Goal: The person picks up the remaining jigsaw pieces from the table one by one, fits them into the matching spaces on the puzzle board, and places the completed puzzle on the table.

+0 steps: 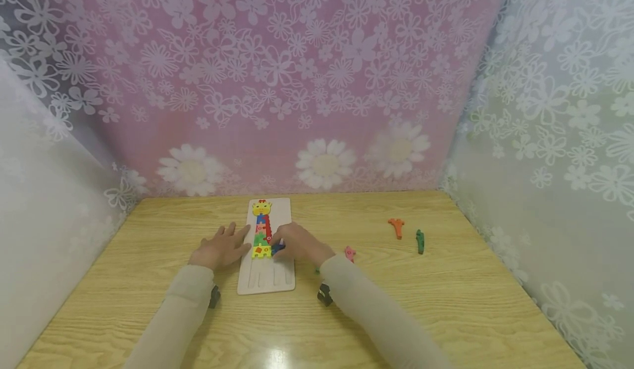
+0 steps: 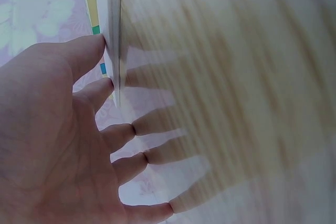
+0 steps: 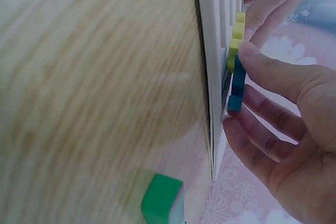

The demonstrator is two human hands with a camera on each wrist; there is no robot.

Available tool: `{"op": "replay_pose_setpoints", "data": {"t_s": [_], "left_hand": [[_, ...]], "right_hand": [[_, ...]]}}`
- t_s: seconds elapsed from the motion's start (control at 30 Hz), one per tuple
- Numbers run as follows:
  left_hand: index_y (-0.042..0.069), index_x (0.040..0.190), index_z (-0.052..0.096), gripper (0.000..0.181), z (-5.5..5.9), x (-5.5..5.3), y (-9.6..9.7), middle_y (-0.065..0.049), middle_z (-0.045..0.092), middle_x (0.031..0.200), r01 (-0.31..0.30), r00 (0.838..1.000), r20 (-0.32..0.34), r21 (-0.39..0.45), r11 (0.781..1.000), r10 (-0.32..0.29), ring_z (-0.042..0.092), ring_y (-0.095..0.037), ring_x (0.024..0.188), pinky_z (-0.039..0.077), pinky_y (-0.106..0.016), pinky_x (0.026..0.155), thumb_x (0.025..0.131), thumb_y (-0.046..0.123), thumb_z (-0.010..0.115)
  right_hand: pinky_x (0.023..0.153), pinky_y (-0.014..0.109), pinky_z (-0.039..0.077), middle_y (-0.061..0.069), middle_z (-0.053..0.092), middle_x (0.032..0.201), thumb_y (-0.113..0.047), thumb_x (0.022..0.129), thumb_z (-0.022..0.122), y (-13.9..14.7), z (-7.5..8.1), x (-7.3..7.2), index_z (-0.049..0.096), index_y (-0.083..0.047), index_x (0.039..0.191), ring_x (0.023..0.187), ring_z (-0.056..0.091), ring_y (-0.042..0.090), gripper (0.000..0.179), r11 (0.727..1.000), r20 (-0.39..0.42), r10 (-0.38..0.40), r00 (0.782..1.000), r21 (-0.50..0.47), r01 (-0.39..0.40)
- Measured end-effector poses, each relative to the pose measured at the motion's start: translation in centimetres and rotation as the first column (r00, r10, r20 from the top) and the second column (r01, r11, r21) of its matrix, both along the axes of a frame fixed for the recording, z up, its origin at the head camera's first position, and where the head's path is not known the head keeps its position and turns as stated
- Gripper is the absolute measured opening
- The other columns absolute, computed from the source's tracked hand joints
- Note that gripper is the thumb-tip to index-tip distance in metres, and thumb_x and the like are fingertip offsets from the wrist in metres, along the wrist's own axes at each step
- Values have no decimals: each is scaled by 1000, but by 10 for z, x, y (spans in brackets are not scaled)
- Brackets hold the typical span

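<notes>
A pale wooden puzzle board (image 1: 279, 209) lies on the table with a giraffe's yellow head (image 1: 261, 209) at its far end. Below the head run blue, pink, green and red pieces, down to a yellow piece (image 1: 261, 251) with knobs. My right hand (image 1: 299, 242) pinches a blue puzzle piece (image 3: 238, 80) between thumb and fingers, right beside the yellow one, low over the board. My left hand (image 1: 220, 249) is spread at the board's left edge. In the left wrist view its thumb and index fingertips touch that edge, and the other fingertips rest on the table.
To the right on the wooden table (image 1: 148, 248) lie an orange piece (image 1: 396, 227), a dark green piece (image 1: 420, 241) and a pink piece (image 1: 350, 253). Another green piece (image 3: 161, 199) is mostly hidden by my right arm in the head view. Flowered cloth walls (image 1: 317, 82) enclose the table.
</notes>
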State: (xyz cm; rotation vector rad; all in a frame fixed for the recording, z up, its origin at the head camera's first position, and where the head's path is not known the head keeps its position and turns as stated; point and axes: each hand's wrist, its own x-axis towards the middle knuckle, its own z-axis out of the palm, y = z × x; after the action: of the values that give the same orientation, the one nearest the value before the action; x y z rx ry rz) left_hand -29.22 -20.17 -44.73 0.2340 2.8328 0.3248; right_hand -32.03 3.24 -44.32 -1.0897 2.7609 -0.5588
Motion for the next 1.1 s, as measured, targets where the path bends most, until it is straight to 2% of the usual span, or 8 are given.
{"op": "replay_pose_setpoints", "data": {"t_s": [0.43, 0.73, 1.1], "left_hand": [[20, 166, 22, 67, 1, 1, 0, -26, 13, 171, -17, 1000, 16, 0, 1000, 17, 13, -56, 155, 18, -85, 113, 109, 50, 39], [21, 166, 22, 67, 1, 0, 1, -25, 13, 172, -19, 1000, 13, -7, 1000, 19, 13, -56, 156, 18, -84, 114, 109, 51, 39], [20, 166, 24, 66, 3, 1, 2, -26, 14, 171, -8, 1000, 6, 0, 1000, 8, 15, -57, 155, 19, -86, 112, 109, 49, 39]], "right_hand": [[95, 25, 56, 1, 77, 114, -26, 87, 84, -6, -2, 2, 79, -13, 115, 101, 67, 10, 32, 998, -26, -15, 1000, 56, 17], [93, 25, 57, 0, 76, 114, -27, 86, 85, -7, -3, 3, 79, -12, 114, 99, 67, 10, 33, 998, -45, -31, 999, 54, 33], [94, 25, 56, -1, 75, 112, -26, 85, 86, -9, -4, 3, 80, -11, 111, 103, 67, 12, 30, 996, -18, -61, 998, 67, 62]]}}
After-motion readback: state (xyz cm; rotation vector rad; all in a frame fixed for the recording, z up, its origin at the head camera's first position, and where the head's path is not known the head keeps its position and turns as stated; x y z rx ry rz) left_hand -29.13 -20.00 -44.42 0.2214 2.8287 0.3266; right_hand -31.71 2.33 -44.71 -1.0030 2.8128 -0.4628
